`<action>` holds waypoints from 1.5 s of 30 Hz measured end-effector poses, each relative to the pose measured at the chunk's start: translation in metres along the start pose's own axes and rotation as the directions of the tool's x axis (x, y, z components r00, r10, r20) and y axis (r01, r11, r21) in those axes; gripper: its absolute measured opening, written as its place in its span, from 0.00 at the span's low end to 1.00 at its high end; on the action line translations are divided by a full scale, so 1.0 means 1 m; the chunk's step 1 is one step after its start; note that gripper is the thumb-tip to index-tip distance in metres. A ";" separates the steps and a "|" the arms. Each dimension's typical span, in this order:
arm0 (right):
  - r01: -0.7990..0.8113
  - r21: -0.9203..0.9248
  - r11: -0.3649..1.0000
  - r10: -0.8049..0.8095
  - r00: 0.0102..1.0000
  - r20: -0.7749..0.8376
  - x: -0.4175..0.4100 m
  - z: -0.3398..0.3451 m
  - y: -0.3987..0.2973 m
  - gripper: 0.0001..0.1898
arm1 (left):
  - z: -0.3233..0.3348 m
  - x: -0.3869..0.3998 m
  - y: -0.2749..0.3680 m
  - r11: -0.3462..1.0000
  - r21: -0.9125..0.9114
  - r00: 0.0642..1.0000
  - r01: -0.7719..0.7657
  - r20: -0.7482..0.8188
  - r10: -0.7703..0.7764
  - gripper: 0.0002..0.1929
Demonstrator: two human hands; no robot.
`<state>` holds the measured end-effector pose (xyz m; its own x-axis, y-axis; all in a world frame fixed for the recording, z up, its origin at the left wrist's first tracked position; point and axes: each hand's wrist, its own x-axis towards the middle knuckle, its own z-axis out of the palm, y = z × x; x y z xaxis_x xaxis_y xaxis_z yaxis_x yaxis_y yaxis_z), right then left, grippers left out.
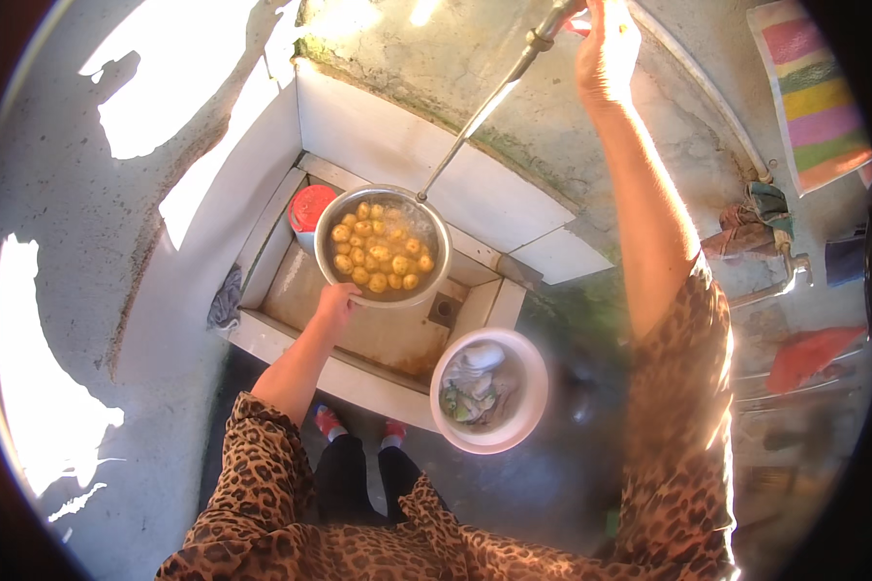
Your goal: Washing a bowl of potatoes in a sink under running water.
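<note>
My left hand [338, 305] grips the near rim of a round metal basin [321, 250]. Small yellowish potatoes [380, 253] sit in water inside it, and the water looks bubbly near the spout. The long metal spout [472, 131] of a tap reaches down to the basin's far edge. At the top of the view my right hand [607, 54] is raised at the tap, its fingers against a red handle [578, 26]; glare and the frame edge partly hide them. Beneath the basin lies a tiled sink [378, 341] with a square drain [444, 309].
A red-lidded container [312, 208] stands in the sink's back left corner. On the front right edge is a pale pink bucket [538, 388] with scraps inside. A grey cloth [225, 299] lies at the left. A pipe [705, 87] and striped cloth [814, 94] are on the right.
</note>
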<state>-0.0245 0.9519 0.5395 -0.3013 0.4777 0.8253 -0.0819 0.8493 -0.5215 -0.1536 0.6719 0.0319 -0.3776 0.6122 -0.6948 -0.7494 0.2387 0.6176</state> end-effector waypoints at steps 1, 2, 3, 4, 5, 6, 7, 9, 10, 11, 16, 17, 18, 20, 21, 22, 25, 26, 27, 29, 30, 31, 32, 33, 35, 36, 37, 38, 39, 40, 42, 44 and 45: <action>0.001 -0.003 1.000 -0.001 1.000 0.001 0.000 -0.001 0.000 0.26 | 0.002 -0.003 0.001 1.000 0.000 1.000 0.001 0.003 -0.001 0.05; 0.007 -0.012 1.000 -0.007 1.000 0.003 0.000 -0.002 0.000 0.26 | 0.004 -0.006 0.002 1.000 -0.007 1.000 -0.004 0.010 0.004 0.05; 0.013 -0.015 1.000 -0.013 1.000 0.004 0.001 -0.002 0.000 0.25 | 0.003 -0.007 0.004 1.000 -0.014 1.000 -0.013 0.013 0.013 0.04; 0.013 -0.014 1.000 -0.013 1.000 0.004 0.001 -0.001 0.000 0.25 | 0.002 -0.008 0.005 1.000 -0.014 1.000 -0.014 0.012 0.014 0.04; 0.020 -0.018 1.000 -0.020 1.000 -0.006 0.000 -0.001 0.000 0.25 | 0.001 -0.009 0.006 1.000 -0.010 1.000 -0.012 0.020 0.013 0.04; 0.025 -0.019 0.999 -0.026 1.000 -0.015 0.000 0.001 0.000 0.25 | -0.001 -0.009 0.007 1.000 -0.007 1.000 -0.011 0.025 0.011 0.04; 0.025 -0.016 1.000 -0.025 1.000 -0.016 0.000 0.002 0.000 0.25 | -0.004 -0.010 0.008 1.000 -0.007 1.000 -0.013 0.022 0.013 0.04; 0.030 -0.036 0.999 -0.031 0.999 -0.028 0.000 0.004 0.000 0.24 | -0.011 -0.010 0.011 1.000 0.008 1.000 -0.011 0.024 0.010 0.03; 0.029 -0.030 0.999 -0.030 0.999 -0.028 -0.001 0.006 0.000 0.24 | -0.016 -0.011 0.011 1.000 0.007 1.000 -0.012 0.019 0.012 0.03; 0.007 -0.054 0.998 -0.009 0.999 -0.042 -0.001 0.001 0.000 0.23 | -0.008 -0.017 0.010 1.000 -0.004 0.999 -0.023 0.041 0.023 0.03; 0.334 -0.598 0.729 -0.397 0.917 0.029 0.001 0.016 -0.010 0.15 | -0.032 -0.030 0.008 0.997 0.028 0.997 -0.072 -0.004 0.072 0.04; 0.333 -0.584 0.740 -0.394 0.919 0.024 0.001 0.027 -0.011 0.15 | -0.044 -0.034 0.007 0.997 0.050 0.998 -0.061 -0.008 0.062 0.04; 0.271 -0.785 0.556 -0.398 0.917 0.034 0.005 0.032 -0.010 0.15 | -0.050 -0.037 0.002 0.997 0.071 0.999 -0.044 0.002 0.044 0.04; 0.138 -0.880 0.455 -0.178 0.982 0.062 0.018 0.027 -0.018 0.22 | -0.058 -0.049 -0.013 0.998 0.045 0.999 -0.039 0.025 0.038 0.04; 0.143 -0.875 0.462 -0.178 0.982 0.066 0.017 0.022 -0.021 0.22 | -0.065 -0.058 -0.019 0.999 0.024 0.998 -0.037 0.042 0.036 0.04; 0.153 -0.898 0.412 -0.227 0.972 0.062 0.009 0.014 -0.025 0.25 | -0.061 -0.075 -0.021 0.998 0.055 0.997 -0.005 0.073 0.001 0.09; 0.485 -0.825 0.291 -0.476 0.821 0.315 -0.031 0.005 -0.077 0.39 | -0.070 -0.154 -0.011 1.000 -0.013 0.999 -0.026 -0.020 0.026 0.12; 0.461 -0.776 0.430 -0.403 0.867 0.292 -0.071 0.029 -0.101 0.38 | -0.109 -0.176 -0.007 0.997 -0.025 0.996 -0.067 -0.064 0.065 0.14; 0.434 -0.725 0.535 -0.322 0.898 0.301 -0.116 0.041 -0.123 0.36 | -0.135 -0.200 -0.011 0.995 -0.038 0.993 -0.095 -0.081 0.092 0.16; -0.072 -0.617 0.784 0.359 0.864 0.354 -0.228 0.013 -0.095 0.42 | -0.136 -0.243 -0.023 0.995 -0.063 0.997 -0.072 -0.036 0.070 0.16; -0.412 -0.542 0.733 0.647 0.667 0.369 -0.298 -0.005 -0.073 0.49 | -0.128 -0.267 -0.023 0.996 -0.078 0.998 -0.044 -0.040 0.041 0.17; -0.672 -0.540 0.506 0.851 0.289 0.438 -0.334 0.005 -0.099 0.56 | -0.140 -0.295 -0.025 0.995 -0.097 0.995 -0.029 -0.098 0.020 0.18; -0.901 -0.303 0.309 0.872 0.142 0.468 -0.416 -0.023 -0.068 0.61 | -0.137 -0.310 -0.033 0.992 -0.119 0.995 -0.050 -0.093 0.039 0.18; -0.928 -0.330 0.176 0.820 -0.047 0.570 -0.444 0.008 -0.105 0.63 | -0.167 -0.342 -0.044 0.994 -0.069 0.988 -0.080 -0.139 0.069 0.20; -0.731 -0.449 0.514 0.559 -0.112 0.821 -0.471 0.025 -0.150 0.48 | -0.186 -0.396 -0.067 0.988 -0.062 0.971 -0.139 -0.203 0.124 0.21; -0.950 -0.306 0.063 0.556 -0.221 0.801 -0.496 0.020 -0.164 0.42 | -0.191 -0.418 -0.083 0.986 -0.086 0.970 -0.143 -0.211 0.122 0.21; -0.894 -0.135 -0.428 0.496 -0.357 0.792 -0.520 0.021 -0.174 0.36 | -0.198 -0.437 -0.100 0.983 -0.107 0.968 -0.149 -0.218 0.123 0.21; -0.890 -0.170 -0.422 0.445 -0.367 0.817 -0.520 0.027 -0.195 0.33 | -0.204 -0.459 -0.118 0.970 -0.138 0.942 -0.201 -0.299 0.153 0.21; -0.886 -0.204 -0.416 0.395 -0.379 0.837 -0.512 0.029 -0.220 0.30 | -0.208 -0.484 -0.134 0.964 -0.163 0.931 -0.209 -0.334 0.146 0.20; -0.885 -0.256 -0.390 0.336 -0.395 0.855 -0.516 0.030 -0.237 0.30 | -0.210 -0.508 -0.151 0.960 -0.187 0.927 -0.210 -0.351 0.134 0.19; -0.965 -0.220 -0.142 0.368 -0.258 0.893 -0.528 0.030 -0.268 0.24 | -0.217 -0.553 -0.208 0.927 -0.281 0.898 -0.246 -0.425 0.110 0.19; -0.930 -0.367 -0.006 0.286 -0.353 0.891 -0.523 0.029 -0.296 0.25 | -0.203 -0.593 -0.255 0.840 -0.436 0.864 -0.323 -0.498 0.074 0.17; -0.883 -0.456 0.107 0.276 -0.414 0.867 -0.517 0.032 -0.313 0.25 | -0.196 -0.611 -0.275 0.811 -0.450 0.835 -0.373 -0.544 0.082 0.17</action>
<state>0.1269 0.4314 0.2691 -0.7218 -0.1583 -0.6737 0.6906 -0.2283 -0.6863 0.1767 0.0839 0.2144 -0.6727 0.1204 -0.7300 -0.7119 -0.3741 0.5943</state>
